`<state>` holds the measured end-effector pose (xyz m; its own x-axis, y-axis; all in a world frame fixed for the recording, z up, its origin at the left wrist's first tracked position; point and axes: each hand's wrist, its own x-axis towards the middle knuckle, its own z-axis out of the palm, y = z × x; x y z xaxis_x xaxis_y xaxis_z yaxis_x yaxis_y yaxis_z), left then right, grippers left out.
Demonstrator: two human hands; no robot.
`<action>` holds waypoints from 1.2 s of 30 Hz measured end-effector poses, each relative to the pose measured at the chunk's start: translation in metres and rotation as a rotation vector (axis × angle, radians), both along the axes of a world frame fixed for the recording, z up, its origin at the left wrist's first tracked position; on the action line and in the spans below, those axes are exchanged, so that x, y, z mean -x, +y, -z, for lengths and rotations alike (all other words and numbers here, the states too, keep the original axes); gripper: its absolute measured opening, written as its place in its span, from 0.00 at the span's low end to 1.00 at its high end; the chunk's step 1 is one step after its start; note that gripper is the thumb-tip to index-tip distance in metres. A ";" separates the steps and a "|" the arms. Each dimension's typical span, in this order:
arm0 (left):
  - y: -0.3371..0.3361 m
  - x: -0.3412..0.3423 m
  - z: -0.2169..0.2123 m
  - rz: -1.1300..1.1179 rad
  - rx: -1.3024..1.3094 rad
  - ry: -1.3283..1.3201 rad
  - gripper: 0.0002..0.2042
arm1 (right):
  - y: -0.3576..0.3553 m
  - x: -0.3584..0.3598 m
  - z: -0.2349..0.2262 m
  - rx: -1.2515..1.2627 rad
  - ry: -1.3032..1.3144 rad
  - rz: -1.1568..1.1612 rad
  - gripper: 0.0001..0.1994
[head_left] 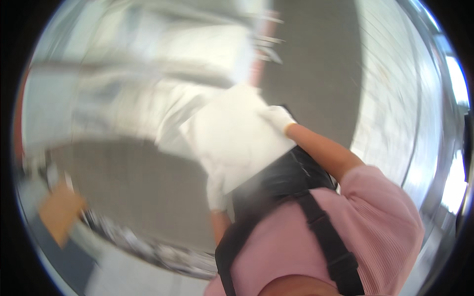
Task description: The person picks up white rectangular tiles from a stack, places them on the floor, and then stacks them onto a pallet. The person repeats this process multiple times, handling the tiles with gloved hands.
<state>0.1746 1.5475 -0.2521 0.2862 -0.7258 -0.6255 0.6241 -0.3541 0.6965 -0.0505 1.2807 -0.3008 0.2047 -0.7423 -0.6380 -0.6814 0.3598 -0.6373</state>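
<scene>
A large, white, flat rectangular piece is held in front of my body, its near edge against my black apron. The blur hides whether it is one board or a stack of sheets. My left hand, in a white glove, grips its left near side; the fingers are partly hidden and smeared. At its right edge my right hand, also in a white glove, is closed on it, with the thumb side on top. Just beyond lie blurred white bundles, which the far edge of the piece partly overlaps.
Reddish supports with pale strips show beside the bundles. Grey floor runs on the right and at left. A long pale surface borders the right side. An orange-brown piece and a blurred row of stacked material lie at lower left.
</scene>
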 end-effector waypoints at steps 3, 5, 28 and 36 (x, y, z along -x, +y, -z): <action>0.021 -0.011 -0.008 0.274 -0.183 -0.016 0.31 | 0.080 0.048 -0.012 -0.248 -0.189 0.427 0.26; 0.023 -0.007 -0.013 0.441 -0.043 -0.068 0.27 | 0.124 0.067 -0.022 -0.121 -0.043 0.488 0.21; -0.006 0.388 -0.010 1.672 -0.082 -0.368 0.27 | 0.509 0.418 0.034 -0.209 -0.442 1.756 0.26; 0.011 0.587 0.007 1.957 0.001 -0.479 0.24 | 0.588 0.521 0.033 -0.141 -0.047 1.915 0.27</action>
<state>-0.4128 1.5581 -0.2591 -0.6257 -0.2045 -0.7527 -0.7278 -0.1941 0.6577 -0.5714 1.8688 -0.3338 -0.6848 0.0846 -0.7238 0.6420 0.5400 -0.5443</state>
